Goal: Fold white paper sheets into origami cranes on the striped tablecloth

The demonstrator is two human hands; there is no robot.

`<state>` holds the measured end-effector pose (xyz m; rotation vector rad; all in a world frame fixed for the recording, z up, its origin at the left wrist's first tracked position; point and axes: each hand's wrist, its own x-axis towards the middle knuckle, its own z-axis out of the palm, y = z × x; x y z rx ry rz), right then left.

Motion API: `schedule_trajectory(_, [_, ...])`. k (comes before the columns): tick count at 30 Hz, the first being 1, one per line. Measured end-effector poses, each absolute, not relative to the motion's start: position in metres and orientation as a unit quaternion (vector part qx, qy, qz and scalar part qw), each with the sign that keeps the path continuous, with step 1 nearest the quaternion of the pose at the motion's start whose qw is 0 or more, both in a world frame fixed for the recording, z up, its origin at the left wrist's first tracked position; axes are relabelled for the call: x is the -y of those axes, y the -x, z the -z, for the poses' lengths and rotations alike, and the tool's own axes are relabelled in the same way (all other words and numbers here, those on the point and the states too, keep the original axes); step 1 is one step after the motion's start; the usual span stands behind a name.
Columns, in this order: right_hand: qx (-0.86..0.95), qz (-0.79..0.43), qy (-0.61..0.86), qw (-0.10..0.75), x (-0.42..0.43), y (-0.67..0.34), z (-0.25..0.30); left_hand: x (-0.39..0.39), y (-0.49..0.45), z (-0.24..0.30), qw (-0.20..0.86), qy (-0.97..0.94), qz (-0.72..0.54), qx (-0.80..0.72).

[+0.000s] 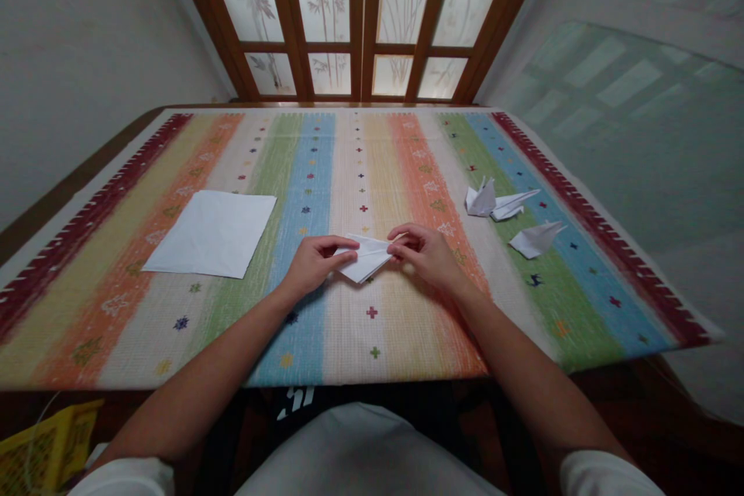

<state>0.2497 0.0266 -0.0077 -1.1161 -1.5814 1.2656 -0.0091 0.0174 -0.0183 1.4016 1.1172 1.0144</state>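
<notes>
A folded white paper piece (366, 257) sits on the striped rug-like table cover (349, 147) in front of me, pinched between both hands. My left hand (315, 263) grips its left end with thumb and fingers. My right hand (418, 254) holds its right end the same way. The paper's folded point faces down toward me, and its crease runs lengthwise. To the left lies a flat square sheet of white paper (210, 234), untouched by either hand.
Several finished white origami figures (481, 200) lie on the cover to the right. Beyond the cover's far edge stand wooden-framed glass doors (349, 23). A yellow crate (49, 442) sits on the floor at lower left, and a glass pane (616, 85) leans at right.
</notes>
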Motion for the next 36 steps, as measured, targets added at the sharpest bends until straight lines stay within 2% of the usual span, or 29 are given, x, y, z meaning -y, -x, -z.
schedule_trajectory(9, [0.545, -0.592, 0.438, 0.402, -0.0254, -0.2437, 0.0117, -0.0147, 0.0047, 0.0190, 0.477, -0.587, -0.436, -0.487])
schedule_trajectory(13, [0.558, -0.575, 0.438, 0.407, -0.0275, -0.2452, 0.0142, -0.0132, 0.0026, 0.0165, 0.463, -0.602, -0.440, -0.479])
schedule_trajectory(19, [0.587, -0.570, 0.442, 0.368, -0.0293, -0.2482, 0.0118, -0.0153, 0.0037, 0.0177, 0.457, -0.601, -0.432, -0.493])
schedule_trajectory(28, [0.570, -0.563, 0.438, 0.408, -0.0315, -0.2482, 0.0158, -0.0164, 0.0050, 0.0179, 0.448, -0.615, -0.422, -0.493])
schedule_trajectory(32, [0.566, -0.547, 0.449, 0.423, -0.0318, -0.2493, 0.0126, -0.0161, 0.0067, 0.0160, 0.452, -0.650, -0.418, -0.445])
schedule_trajectory(36, [0.559, -0.550, 0.455, 0.422, -0.0322, -0.2490, 0.0101, -0.0156, 0.0094, 0.0148, 0.402, -0.716, -0.387, -0.420])
